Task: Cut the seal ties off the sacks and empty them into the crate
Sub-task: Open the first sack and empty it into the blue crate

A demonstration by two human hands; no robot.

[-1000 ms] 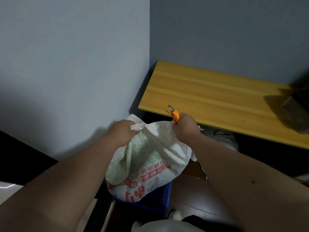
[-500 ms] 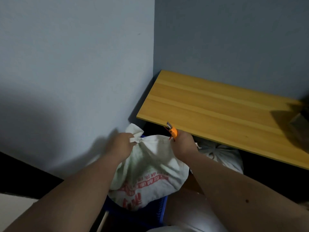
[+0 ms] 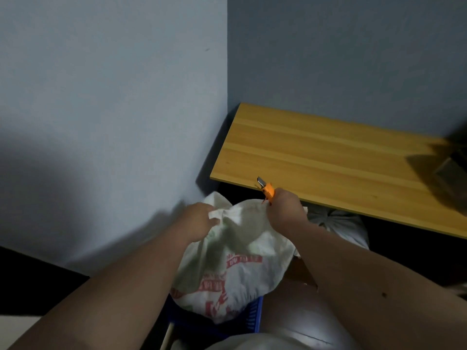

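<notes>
Gripping the white sack (image 3: 235,261) by its top corners, the left hand (image 3: 199,219) pinches cloth while the right hand (image 3: 285,210) (also clutching an orange cutter (image 3: 268,190)) holds it above the blue crate (image 3: 254,317).

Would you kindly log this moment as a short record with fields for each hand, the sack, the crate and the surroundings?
left hand: grips bunched top corner of the sack
right hand: holds orange cutter, blade pointing up and away, and the sack's other corner
sack: white with red print, held over the crate
crate: blue, beneath the sack
surroundings: wooden table; second white sack under it
</notes>
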